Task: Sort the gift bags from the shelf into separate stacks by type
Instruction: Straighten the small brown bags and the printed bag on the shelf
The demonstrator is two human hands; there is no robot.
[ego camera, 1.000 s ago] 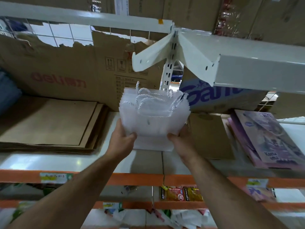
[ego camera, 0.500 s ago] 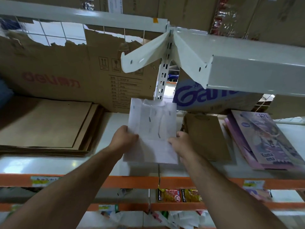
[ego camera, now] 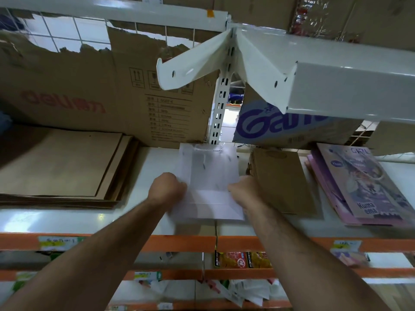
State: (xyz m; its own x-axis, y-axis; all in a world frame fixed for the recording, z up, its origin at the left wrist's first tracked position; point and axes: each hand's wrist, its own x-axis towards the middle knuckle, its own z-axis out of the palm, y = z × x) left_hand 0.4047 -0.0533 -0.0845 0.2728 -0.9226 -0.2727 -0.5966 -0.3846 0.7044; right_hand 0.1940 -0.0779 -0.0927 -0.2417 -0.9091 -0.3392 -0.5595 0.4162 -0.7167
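Only bare forearms and bare hands of the person show. The left forearm (ego camera: 101,250) and right forearm (ego camera: 303,250) are slim and carry sparse hair, plainer on the right. The left hand (ego camera: 167,187) and right hand (ego camera: 243,189) are motion-blurred.

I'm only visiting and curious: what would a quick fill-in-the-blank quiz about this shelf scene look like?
The left hand and right hand grip a stack of gift bags coloured ____.
The small brown gift bags lie to that stack's ____.
The cardboard box behind the large brown paper bags bears ____ lettering.
The shelf's front edge is ____.
Missing words: white; right; red; orange.
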